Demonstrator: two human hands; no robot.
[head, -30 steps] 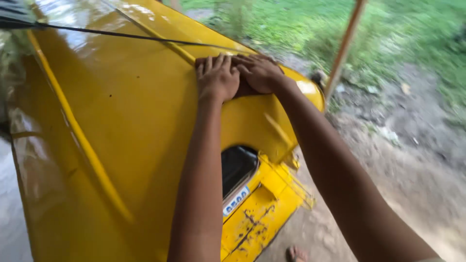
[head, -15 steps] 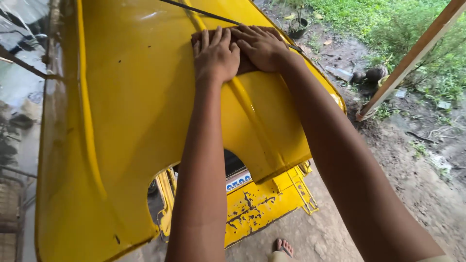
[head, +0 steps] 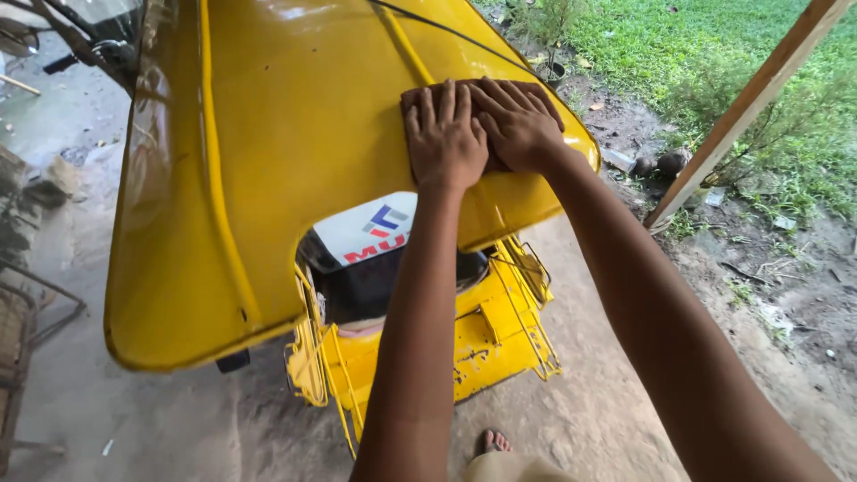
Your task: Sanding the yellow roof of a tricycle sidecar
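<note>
Both palms are pressing flat, fingers spread: my left hand (head: 444, 134) and right hand (head: 518, 125) are lying side by side on the brown cloth (head: 420, 96), pinning it directly beneath them near the far right edge of the yellow roof (head: 286, 134).

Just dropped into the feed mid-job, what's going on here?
A person is pressing both hands flat on a brown cloth laid on the yellow roof of a small vehicle. The left hand and right hand lie side by side, overlapping slightly, near the roof's right edge. Below the roof's cutout, the yellow rear body with chipped paint shows. A slanted wooden post stands at the right by the grass.
</note>
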